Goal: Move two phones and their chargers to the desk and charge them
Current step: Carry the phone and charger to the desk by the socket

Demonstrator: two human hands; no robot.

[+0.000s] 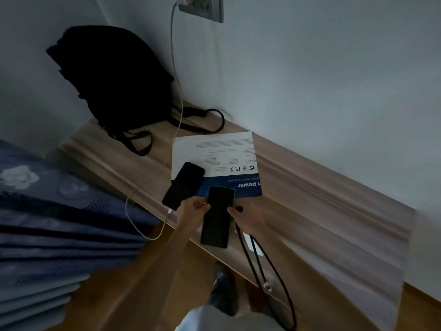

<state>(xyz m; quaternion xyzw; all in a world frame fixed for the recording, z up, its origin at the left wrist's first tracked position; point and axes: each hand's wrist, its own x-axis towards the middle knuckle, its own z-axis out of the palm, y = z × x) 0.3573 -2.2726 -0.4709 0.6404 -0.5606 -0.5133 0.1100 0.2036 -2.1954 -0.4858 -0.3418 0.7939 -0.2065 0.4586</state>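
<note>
Two dark phones are near the front of a wooden shelf point(310, 177). One phone point(183, 185) lies partly on a white and blue box, with a white charging cable point(176, 96) plugged into its lower end; the cable runs up to a wall socket point(202, 7). My left hand point(193, 211) and my right hand point(248, 218) both grip the second phone point(217, 218), raised just above the shelf edge. A black cable point(260, 266) with a white charger block point(250, 242) hangs down from my right hand.
A black backpack point(114, 77) leans in the corner at the shelf's far end. The white and blue box point(214, 151) lies flat on the shelf. A bed with a blue patterned cover point(52, 223) is at the left. Wooden floor lies below.
</note>
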